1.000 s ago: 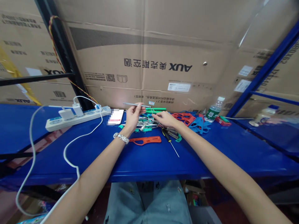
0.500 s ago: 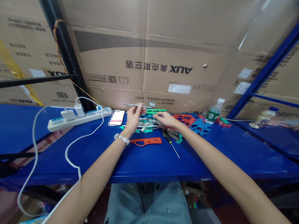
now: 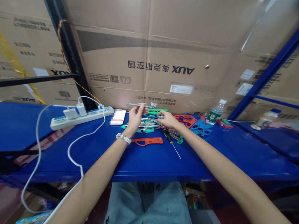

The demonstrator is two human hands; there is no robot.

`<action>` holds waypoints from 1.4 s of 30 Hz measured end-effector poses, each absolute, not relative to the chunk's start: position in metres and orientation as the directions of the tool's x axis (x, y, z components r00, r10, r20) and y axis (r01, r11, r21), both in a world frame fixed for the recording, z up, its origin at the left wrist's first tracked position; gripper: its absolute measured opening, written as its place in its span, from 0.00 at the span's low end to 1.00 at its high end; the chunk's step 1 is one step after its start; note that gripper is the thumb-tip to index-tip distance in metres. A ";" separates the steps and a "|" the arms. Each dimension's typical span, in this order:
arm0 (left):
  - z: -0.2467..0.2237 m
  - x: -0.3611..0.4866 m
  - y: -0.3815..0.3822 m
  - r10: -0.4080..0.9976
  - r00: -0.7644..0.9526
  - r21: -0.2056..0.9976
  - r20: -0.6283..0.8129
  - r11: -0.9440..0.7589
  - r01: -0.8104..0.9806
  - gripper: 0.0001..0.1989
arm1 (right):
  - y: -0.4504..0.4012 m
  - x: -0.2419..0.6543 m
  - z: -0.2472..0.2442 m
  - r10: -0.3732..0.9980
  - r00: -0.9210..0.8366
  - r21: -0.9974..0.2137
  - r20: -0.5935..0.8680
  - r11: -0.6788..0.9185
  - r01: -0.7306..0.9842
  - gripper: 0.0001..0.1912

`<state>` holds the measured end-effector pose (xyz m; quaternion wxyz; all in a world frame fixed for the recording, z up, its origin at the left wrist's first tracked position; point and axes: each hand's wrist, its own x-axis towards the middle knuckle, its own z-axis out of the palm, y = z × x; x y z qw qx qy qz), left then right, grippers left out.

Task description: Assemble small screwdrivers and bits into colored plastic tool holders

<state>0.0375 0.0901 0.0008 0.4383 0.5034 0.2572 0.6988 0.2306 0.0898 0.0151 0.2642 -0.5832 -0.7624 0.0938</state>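
Note:
My left hand [image 3: 136, 116] pinches a thin grey rod-like tool [image 3: 133, 104] that has a small light-blue tag [image 3: 153, 104] at its right end. Just right of it, my right hand [image 3: 167, 119] has its fingertips closed over the pile, on something too small to name. Under and between both hands lies a pile of metal and green pieces [image 3: 147, 124]. Nearer the table's front are a flat orange plastic piece [image 3: 154, 141] and a screwdriver [image 3: 167, 136] with a black and yellow handle.
Red plastic pieces [image 3: 185, 119] and blue ones [image 3: 201, 128] lie to the right, beside a water bottle [image 3: 215, 113]. To the left are a phone [image 3: 118, 117] and a white power strip [image 3: 81, 118] with cables. Large cardboard [image 3: 105, 62] stands behind the blue table [image 3: 149, 168].
The whole view has shifted slightly, with objects a little further right. My right hand's fingers have changed their pose slightly near the tag; my left hand keeps the grey tool.

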 end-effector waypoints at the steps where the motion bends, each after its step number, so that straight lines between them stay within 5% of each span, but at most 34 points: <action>1: 0.001 0.038 0.090 0.872 -0.110 0.802 0.477 -0.483 -0.353 0.12 | 0.090 0.230 0.016 0.942 -0.163 -0.455 0.295 0.288 0.843 0.11; 7: 0.001 0.037 0.090 0.870 -0.111 0.791 0.480 -0.484 -0.375 0.13 | 0.090 0.226 0.017 0.935 -0.140 -0.444 0.327 0.282 0.850 0.16; 13: 0.001 0.035 0.091 0.856 -0.140 0.777 0.498 -0.512 -0.367 0.14 | 0.085 0.231 0.010 0.878 -0.233 -0.499 0.419 0.437 0.749 0.08; 21: 0.004 0.030 0.095 0.830 -0.214 0.733 0.515 -0.556 -0.393 0.13 | 0.088 0.247 -0.006 0.859 -0.301 -0.618 0.413 0.508 0.600 0.19; 28: 0.011 0.032 0.088 0.835 -0.211 0.710 0.508 -0.545 -0.447 0.12 | 0.100 0.253 -0.024 0.854 -0.290 -0.716 0.431 0.520 0.466 0.13; 34: 0.016 0.032 0.085 0.850 -0.238 0.706 0.471 -0.524 -0.476 0.09 | 0.104 0.259 -0.028 0.858 -0.229 -0.666 0.460 0.504 0.550 0.14; 38: 0.020 0.030 0.083 0.857 -0.225 0.690 0.463 -0.508 -0.515 0.06 | 0.096 0.256 -0.023 0.847 -0.223 -0.631 0.483 0.513 0.583 0.22; 42: 0.025 0.031 0.079 0.868 -0.217 0.689 0.446 -0.488 -0.536 0.05 | 0.085 0.239 -0.013 0.826 -0.263 -0.709 0.498 0.563 0.425 0.34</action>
